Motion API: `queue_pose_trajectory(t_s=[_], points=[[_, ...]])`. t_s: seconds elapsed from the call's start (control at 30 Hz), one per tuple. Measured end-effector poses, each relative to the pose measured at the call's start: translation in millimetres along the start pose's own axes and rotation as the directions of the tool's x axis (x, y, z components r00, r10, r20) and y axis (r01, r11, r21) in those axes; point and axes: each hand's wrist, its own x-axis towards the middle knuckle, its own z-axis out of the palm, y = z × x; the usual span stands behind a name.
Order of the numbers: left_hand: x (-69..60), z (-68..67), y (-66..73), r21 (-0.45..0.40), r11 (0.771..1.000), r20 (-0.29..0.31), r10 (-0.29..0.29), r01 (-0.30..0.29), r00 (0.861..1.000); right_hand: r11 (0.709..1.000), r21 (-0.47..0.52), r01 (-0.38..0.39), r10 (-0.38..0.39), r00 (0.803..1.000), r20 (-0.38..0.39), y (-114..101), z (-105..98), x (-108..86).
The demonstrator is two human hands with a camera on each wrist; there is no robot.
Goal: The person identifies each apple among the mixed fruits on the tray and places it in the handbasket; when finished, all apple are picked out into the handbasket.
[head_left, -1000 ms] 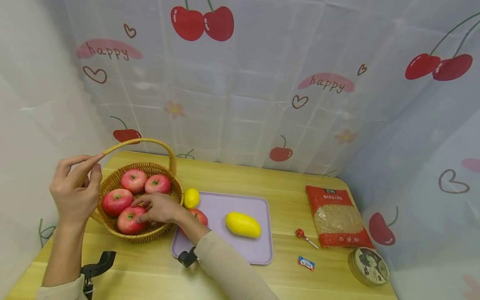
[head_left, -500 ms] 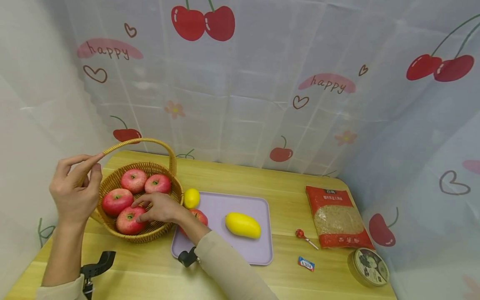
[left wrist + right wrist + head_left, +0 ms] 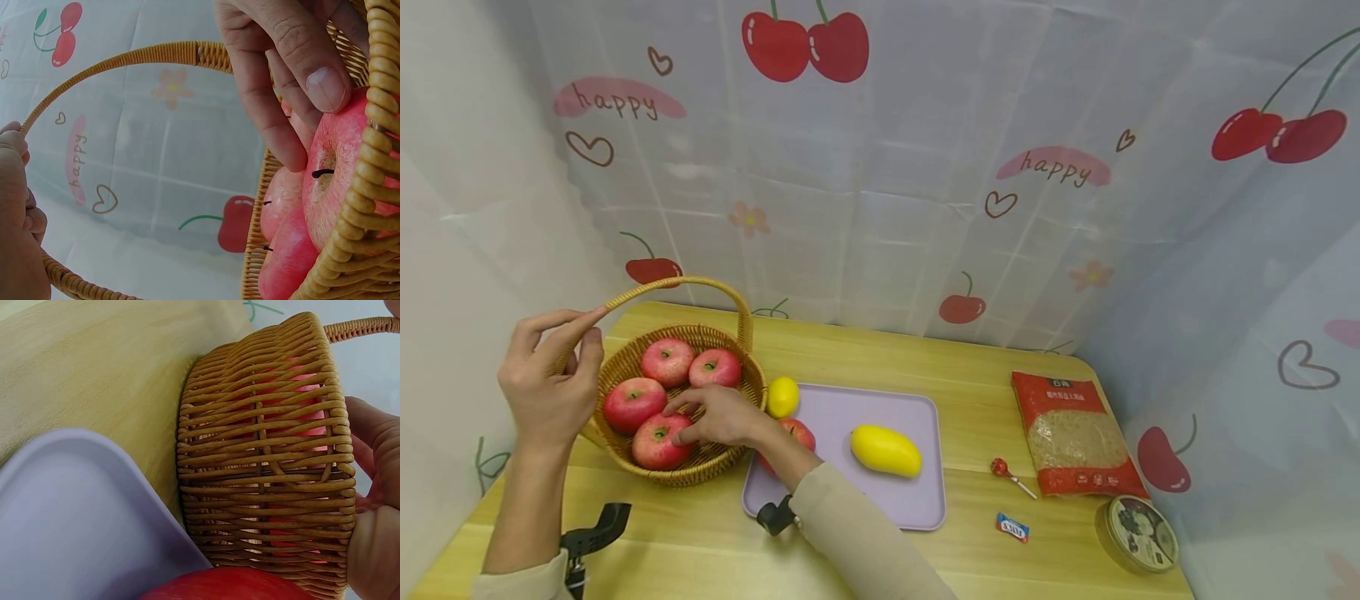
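My left hand (image 3: pixel 553 371) holds the tall arched handle of a wicker basket (image 3: pixel 752 367) at its left side. Several pink-red apples lie in the basket. My right hand (image 3: pixel 722 415) reaches over the right rim, fingers loosely bent. Its thumb rests on the nearest apple (image 3: pixel 658 446); in the left wrist view the index fingertip is beside that apple's (image 3: pixel 331 187) stem side, and the fingers do not wrap round it. The right wrist view shows this hand (image 3: pixel 378 494) behind the basket wall (image 3: pixel 269 456), fingertips hidden.
Right of the basket lies a lilac tray (image 3: pixel 917 508) with a yellow mango (image 3: pixel 886 450) and a red fruit (image 3: pixel 799 432), partly behind my right forearm. A lemon (image 3: pixel 783 397) is at its corner. Farther right are a lollipop (image 3: pixel 999 467), a wrapped candy (image 3: pixel 1013 527), a red food bag (image 3: pixel 1078 433) and a round tin (image 3: pixel 1138 533).
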Motion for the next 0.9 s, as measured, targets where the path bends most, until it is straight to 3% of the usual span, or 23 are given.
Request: queue_pose_trajectory(t_s=[0.27, 0.5, 0.6, 0.9], points=[[0.8, 0.2, -1.4, -0.001, 1.0, 0.006, 0.011, -0.011, 1.0, 0.999, 0.037, 0.034, -0.034, 0.999, -0.009, 1, -4, 1.2], [-1.6, -1.5, -2.2, -0.004, 1.0, 0.01, 0.011, -0.01, 1.0, 0.989, -0.046, 0.139, -0.14, 0.99, -0.023, 5, -8, -2.8], [-2.0, -1.1, -2.8, -0.002, 1.0, 0.012, 0.012, -0.012, 1.0, 0.982, -0.037, 0.184, -0.184, 0.983, -0.015, 5, -12, -7.4], [-1.3, -1.4, -2.5, 0.002, 1.0, 0.015, 0.012, -0.012, 1.0, 0.961, 0.104, 0.255, -0.257, 0.966, 0.013, 6, -42, -31.2]])
